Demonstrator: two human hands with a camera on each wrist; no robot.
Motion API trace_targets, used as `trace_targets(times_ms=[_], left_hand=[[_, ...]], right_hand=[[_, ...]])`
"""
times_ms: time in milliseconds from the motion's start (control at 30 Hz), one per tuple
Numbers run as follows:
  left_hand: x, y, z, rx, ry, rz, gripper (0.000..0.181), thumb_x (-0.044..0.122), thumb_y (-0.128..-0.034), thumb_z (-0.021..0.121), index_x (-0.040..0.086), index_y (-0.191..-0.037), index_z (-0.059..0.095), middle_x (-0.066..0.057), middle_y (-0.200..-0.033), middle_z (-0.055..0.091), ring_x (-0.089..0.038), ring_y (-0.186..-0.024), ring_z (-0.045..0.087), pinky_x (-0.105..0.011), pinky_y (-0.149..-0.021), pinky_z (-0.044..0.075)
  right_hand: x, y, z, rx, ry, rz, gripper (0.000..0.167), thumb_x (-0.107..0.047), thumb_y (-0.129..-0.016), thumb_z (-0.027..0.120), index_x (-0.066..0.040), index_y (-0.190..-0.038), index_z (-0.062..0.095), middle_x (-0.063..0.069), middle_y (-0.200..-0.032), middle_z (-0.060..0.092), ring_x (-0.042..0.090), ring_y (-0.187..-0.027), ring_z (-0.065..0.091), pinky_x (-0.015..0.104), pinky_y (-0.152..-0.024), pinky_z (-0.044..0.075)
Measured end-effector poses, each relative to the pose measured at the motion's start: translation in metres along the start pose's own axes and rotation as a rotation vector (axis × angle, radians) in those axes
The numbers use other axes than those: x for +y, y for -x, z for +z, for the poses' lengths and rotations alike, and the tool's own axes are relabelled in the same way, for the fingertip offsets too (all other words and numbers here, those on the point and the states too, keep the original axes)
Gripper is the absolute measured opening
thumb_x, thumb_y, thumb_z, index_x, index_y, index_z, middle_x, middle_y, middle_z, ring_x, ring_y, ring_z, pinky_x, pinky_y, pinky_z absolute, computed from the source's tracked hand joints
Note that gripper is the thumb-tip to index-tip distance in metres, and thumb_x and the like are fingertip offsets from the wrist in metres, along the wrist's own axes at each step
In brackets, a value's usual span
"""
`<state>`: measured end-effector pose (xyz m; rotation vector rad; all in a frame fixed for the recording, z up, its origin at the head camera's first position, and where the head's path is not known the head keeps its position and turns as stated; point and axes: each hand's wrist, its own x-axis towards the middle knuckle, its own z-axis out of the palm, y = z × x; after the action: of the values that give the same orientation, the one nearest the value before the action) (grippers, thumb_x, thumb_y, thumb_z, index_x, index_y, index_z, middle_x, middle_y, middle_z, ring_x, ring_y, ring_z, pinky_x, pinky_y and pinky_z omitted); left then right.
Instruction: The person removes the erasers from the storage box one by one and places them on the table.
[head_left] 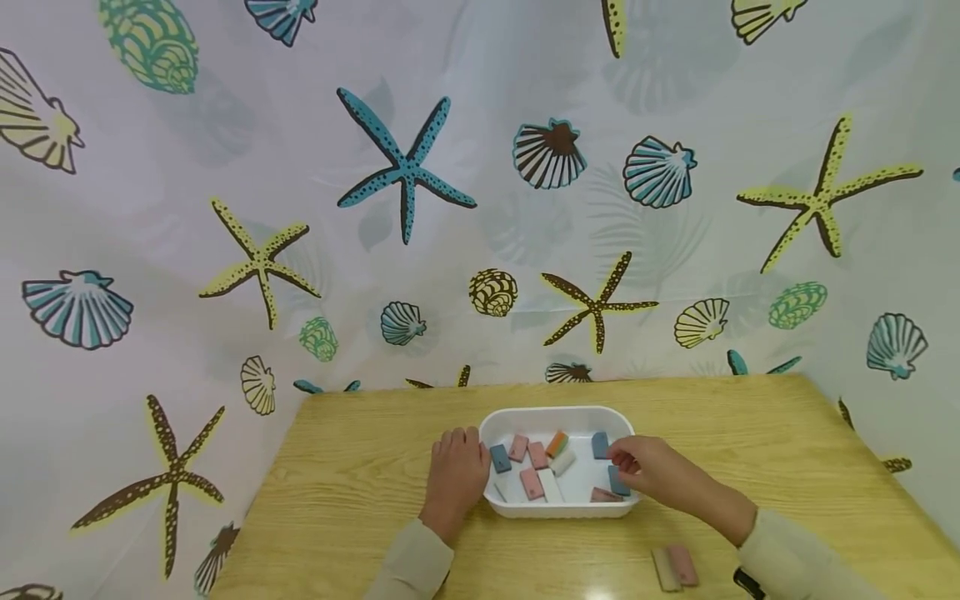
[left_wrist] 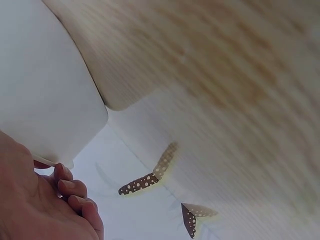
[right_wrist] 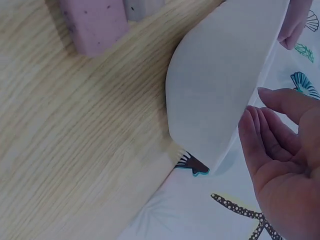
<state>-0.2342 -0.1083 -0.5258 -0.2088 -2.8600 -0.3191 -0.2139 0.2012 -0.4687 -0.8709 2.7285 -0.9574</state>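
Note:
A white oval plastic tray (head_left: 558, 510) on the wooden table holds several small flat blocks in pink, blue, white and orange-green. My left hand (head_left: 459, 471) grips its left rim, thumb and fingers on either side of the edge in the left wrist view (left_wrist: 55, 200). Over the right rim reaches my right hand (head_left: 660, 471), its thumb and fingertips slightly apart. A blue block (head_left: 618, 481) lies just by these fingers, with another blue block (head_left: 600, 445) behind it. In the right wrist view the right hand (right_wrist: 285, 135) shows no block between its fingers; the rim partly hides the tips.
Outside the tray, near the table's front, a pink block (head_left: 682, 566) and a whitish block (head_left: 666, 570) lie side by side. The wooden table (head_left: 360, 450) is bordered by a white cloth (head_left: 450, 350) printed with shells and starfish.

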Motion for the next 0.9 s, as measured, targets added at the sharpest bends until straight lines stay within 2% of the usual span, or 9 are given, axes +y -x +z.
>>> trace_targets(times_ms=[167, 300, 533, 700, 900], left_hand=[[-0.002, 0.000, 0.003, -0.007, -0.027, -0.001, 0.021, 0.027, -0.0942, 0.047, 0.008, -0.098, 0.052, -0.004, -0.083, 0.046, -0.021, -0.078, 0.040, -0.035, -0.071, 0.033], [-0.004, 0.003, 0.003, -0.020, -0.037, -0.004, 0.022, 0.028, -0.0940, 0.048, 0.007, -0.099, 0.053, -0.004, -0.083, 0.045, -0.021, -0.078, 0.039, -0.035, -0.071, 0.033], [-0.003, 0.005, 0.002, -0.011, -0.016, 0.008, 0.021, 0.028, -0.0938, 0.048, 0.008, -0.097, 0.053, -0.004, -0.081, 0.044, -0.021, -0.076, 0.039, -0.035, -0.069, 0.032], [-0.001, 0.005, 0.003, -0.007, -0.019, 0.009, 0.020, 0.028, -0.0937, 0.048, 0.008, -0.097, 0.052, -0.004, -0.081, 0.044, -0.020, -0.076, 0.039, -0.035, -0.069, 0.033], [0.000, 0.001, 0.005, -0.025, -0.019, -0.015, 0.022, 0.029, -0.0945, 0.047, 0.009, -0.102, 0.052, -0.004, -0.085, 0.046, -0.020, -0.079, 0.039, -0.034, -0.071, 0.033]], right_hand=[[0.002, -0.025, 0.020, -0.019, 0.091, -0.052, 0.020, -0.001, -0.080, 0.068, 0.005, -0.099, 0.062, 0.007, -0.086, 0.061, 0.013, -0.075, 0.056, 0.028, -0.066, 0.047], [0.001, -0.041, 0.033, -0.048, 0.161, -0.042, 0.024, -0.002, -0.081, 0.068, 0.006, -0.102, 0.062, 0.006, -0.085, 0.060, 0.014, -0.075, 0.054, 0.031, -0.067, 0.046], [0.002, -0.054, 0.046, -0.055, 0.293, -0.067, 0.024, -0.002, -0.080, 0.069, 0.002, -0.103, 0.063, 0.008, -0.094, 0.061, 0.020, -0.085, 0.058, 0.036, -0.074, 0.047], [0.005, -0.058, 0.050, -0.049, 0.300, -0.062, 0.023, -0.002, -0.080, 0.068, -0.002, -0.103, 0.065, 0.007, -0.099, 0.062, 0.022, -0.094, 0.059, 0.039, -0.081, 0.046], [0.010, -0.065, 0.051, -0.033, 0.273, -0.090, 0.023, 0.000, -0.081, 0.065, -0.005, -0.103, 0.065, 0.006, -0.098, 0.063, 0.022, -0.095, 0.058, 0.039, -0.082, 0.046]])
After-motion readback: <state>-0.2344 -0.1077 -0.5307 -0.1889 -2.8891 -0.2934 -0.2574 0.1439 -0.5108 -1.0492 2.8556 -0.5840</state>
